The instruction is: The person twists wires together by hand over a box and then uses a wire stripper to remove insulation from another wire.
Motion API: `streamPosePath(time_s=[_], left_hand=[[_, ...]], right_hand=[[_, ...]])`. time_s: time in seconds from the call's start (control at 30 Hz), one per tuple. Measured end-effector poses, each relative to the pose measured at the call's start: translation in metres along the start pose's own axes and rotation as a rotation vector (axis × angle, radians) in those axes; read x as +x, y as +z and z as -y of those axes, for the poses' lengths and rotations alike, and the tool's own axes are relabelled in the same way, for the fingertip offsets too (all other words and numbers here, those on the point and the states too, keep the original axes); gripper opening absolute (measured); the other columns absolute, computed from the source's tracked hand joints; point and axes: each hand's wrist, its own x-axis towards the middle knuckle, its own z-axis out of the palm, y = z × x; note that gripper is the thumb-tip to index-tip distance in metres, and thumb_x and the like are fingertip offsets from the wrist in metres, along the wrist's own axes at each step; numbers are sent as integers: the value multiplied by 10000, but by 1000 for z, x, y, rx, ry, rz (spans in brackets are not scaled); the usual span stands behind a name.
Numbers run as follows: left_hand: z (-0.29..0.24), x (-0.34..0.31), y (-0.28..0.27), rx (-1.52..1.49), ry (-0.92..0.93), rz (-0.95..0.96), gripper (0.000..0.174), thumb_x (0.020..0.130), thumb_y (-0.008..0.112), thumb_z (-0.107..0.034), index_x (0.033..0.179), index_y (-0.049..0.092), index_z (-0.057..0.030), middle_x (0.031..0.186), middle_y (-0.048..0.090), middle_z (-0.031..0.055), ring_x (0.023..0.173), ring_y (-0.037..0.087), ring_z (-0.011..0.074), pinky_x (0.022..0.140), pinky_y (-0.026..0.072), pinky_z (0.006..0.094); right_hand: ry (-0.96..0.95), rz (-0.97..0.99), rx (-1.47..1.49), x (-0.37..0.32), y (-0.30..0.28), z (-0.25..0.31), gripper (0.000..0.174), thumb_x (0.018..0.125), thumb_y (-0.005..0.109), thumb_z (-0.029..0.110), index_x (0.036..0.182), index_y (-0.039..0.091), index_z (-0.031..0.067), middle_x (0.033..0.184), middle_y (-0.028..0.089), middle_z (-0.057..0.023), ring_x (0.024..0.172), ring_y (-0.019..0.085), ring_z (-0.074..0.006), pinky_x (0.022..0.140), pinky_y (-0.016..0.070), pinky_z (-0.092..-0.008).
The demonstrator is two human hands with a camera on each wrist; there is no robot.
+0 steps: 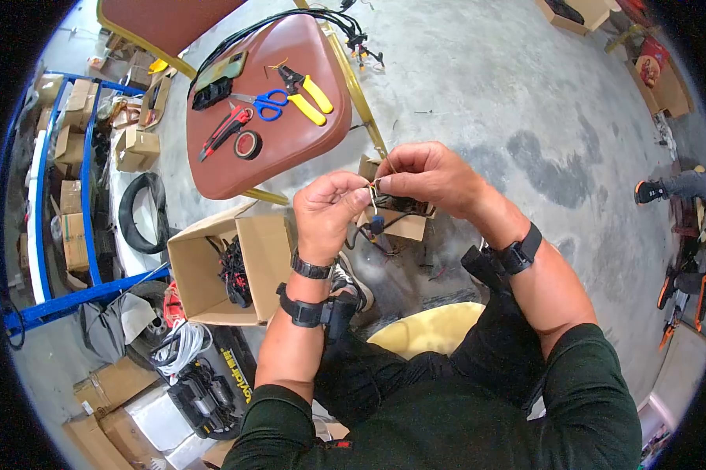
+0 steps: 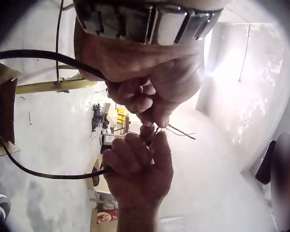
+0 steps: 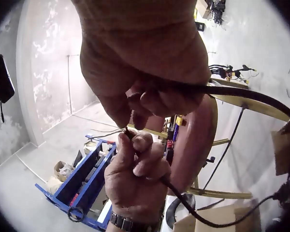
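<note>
Both hands meet at thin wires. The left hand (image 1: 325, 215) pinches wire ends between thumb and forefinger, and the right hand (image 1: 431, 178) pinches them from the other side, the fingertips nearly touching. Thin wire ends (image 2: 182, 132) stick out beyond the fingertips in the left wrist view. A black cable (image 2: 53, 175) runs into the right hand (image 2: 137, 179), and another black cable (image 3: 183, 198) runs into the left hand (image 3: 135, 181). Below the hands a blue connector (image 1: 377, 225) hangs among wires. The fingers hide the exact joint between the wires.
On a brown chair (image 1: 290, 149) lie yellow-handled pliers (image 1: 312, 100), blue scissors (image 1: 270, 105), a red cutter (image 1: 226, 133), a tape roll (image 1: 247, 145) and a phone (image 1: 221, 70). A cardboard box (image 1: 263, 258) with cables stands left of the feet, a smaller box (image 1: 406, 227) beneath the hands.
</note>
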Motion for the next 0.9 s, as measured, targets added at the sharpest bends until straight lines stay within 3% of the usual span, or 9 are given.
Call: streamPosePath(time_s=[0.2, 0.6, 0.7, 0.8, 0.9], left_hand=[[4, 1, -2, -200, -70, 20, 107, 848, 674, -8, 941, 643, 34, 777, 645, 93, 548, 490, 75, 484, 376, 195], [-4, -2, 3, -37, -86, 13, 111, 831, 689, -18, 918, 649, 40, 738, 639, 72, 542, 495, 66, 480, 375, 184], [-6, -2, 3, -56, -87, 32, 109, 831, 687, -16, 915, 648, 40, 741, 637, 74, 539, 491, 65, 479, 375, 184], [-5, -2, 1, -112, -93, 37, 112, 833, 688, -21, 916, 645, 41, 743, 635, 81, 536, 491, 69, 475, 374, 188], [-7, -3, 1, -146, -101, 39, 114, 836, 686, -23, 918, 642, 42, 748, 635, 92, 530, 490, 74, 470, 372, 189]], right_hand=[[0, -10, -129, -2, 1, 4, 181, 835, 695, 73, 988, 653, -14, 879, 660, -20, 790, 590, -68, 711, 492, -233], [-29, -38, -286, -3, 2, 6, 188, 797, 742, 81, 936, 654, -11, 826, 659, -10, 749, 576, -61, 671, 482, -236], [-72, -62, -368, -4, 2, 5, 180, 801, 745, 95, 921, 656, -6, 796, 655, -11, 727, 569, -57, 651, 479, -236], [-208, -126, -441, -6, 6, 3, 186, 791, 732, 141, 882, 658, -3, 733, 654, -62, 685, 569, -80, 601, 479, -282], [-326, -168, -558, -8, 8, 6, 196, 784, 736, 144, 886, 642, 5, 732, 648, -105, 657, 612, -150, 603, 488, -308]])
